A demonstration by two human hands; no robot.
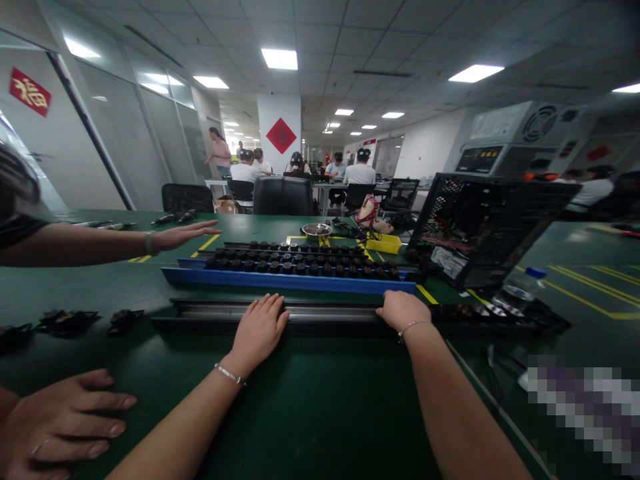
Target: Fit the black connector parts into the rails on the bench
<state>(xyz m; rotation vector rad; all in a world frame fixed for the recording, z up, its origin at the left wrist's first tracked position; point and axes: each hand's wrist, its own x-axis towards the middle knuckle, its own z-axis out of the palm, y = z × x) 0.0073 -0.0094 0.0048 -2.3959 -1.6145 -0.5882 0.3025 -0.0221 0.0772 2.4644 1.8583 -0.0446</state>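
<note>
A long black channel-shaped rail (330,312) with a shiny inner face lies crosswise on the green table. Across its near wall and trough rests my left hand (260,327), fingers stretched out and lying flat. Farther right, my right hand (406,311) is closed over the rail, its fingers curled at the far side and partly hidden. Just beyond stands a blue rail (290,280), with rows of small round black parts (300,260) behind it. Toward the right end, the black rail holds small dark and light pieces (467,311).
A co-worker's hands reach in from the left, one (185,235) over the table, one (75,420) nearer. Black parts (67,322) lie at left. An open computer case (480,227), a yellow tray (384,243), a metal bowl (317,230) and a bottle (523,287) stand beyond.
</note>
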